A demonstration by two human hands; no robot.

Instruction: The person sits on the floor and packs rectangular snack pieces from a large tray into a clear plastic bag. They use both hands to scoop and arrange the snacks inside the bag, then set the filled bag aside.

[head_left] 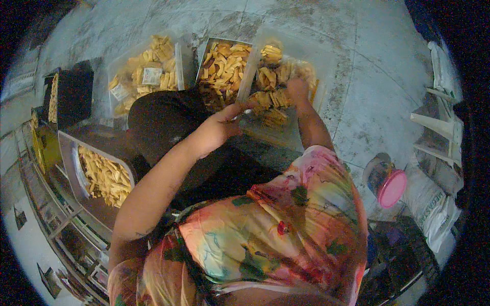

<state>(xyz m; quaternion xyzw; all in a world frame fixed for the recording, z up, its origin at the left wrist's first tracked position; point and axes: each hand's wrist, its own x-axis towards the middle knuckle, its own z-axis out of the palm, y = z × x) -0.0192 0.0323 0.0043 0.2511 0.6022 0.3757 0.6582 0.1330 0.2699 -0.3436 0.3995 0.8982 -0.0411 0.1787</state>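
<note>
Bundles of pale-yellow, strip-shaped pieces (279, 98), inside a translucent rectangular plastic bin (306, 48).
Person's right hand (298, 91) among bundles, grip unclear; left hand (217, 130) near bin, fingers parted.

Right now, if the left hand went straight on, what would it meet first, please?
Probably the yellow-brown strips in the clear bin just beyond the left hand, though depth is unclear.

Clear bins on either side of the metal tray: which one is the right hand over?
The right clear bin: the right hand is over its packed pieces. The left clear bin, across the metal tray, has neither hand over it.
</note>
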